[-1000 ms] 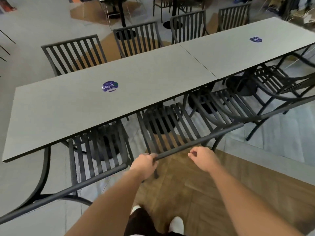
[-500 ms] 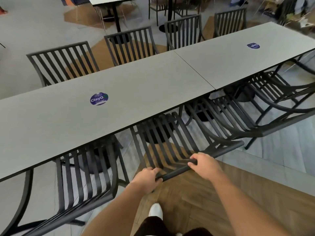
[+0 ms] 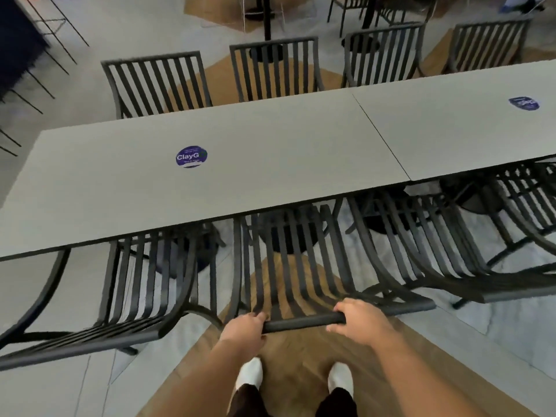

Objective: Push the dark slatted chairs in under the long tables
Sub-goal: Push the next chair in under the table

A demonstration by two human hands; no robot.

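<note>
A dark slatted chair (image 3: pixel 288 266) stands right in front of me, its seat partly under the long grey table (image 3: pixel 240 182). My left hand (image 3: pixel 245 328) grips the left part of its top rail. My right hand (image 3: pixel 358 319) grips the same rail further right, fingers curled over it. A second grey table (image 3: pixel 457 130) joins the first on the right. Another slatted chair (image 3: pixel 141 284) sits to the left, and a further chair (image 3: pixel 445 251) to the right, both partly under the tables.
Several slatted chairs (image 3: pixel 156 82) line the far side of the tables. A blue round sticker (image 3: pixel 191 156) lies on the near table. My white shoes (image 3: pixel 249 374) stand on a wooden floor patch. Black table bases (image 3: pixel 288 236) sit below the tabletop.
The chair I hold has slid forward, further under the table, and I have stepped closer. Both hands stay on its top rail; the right hand has closed round it.
</note>
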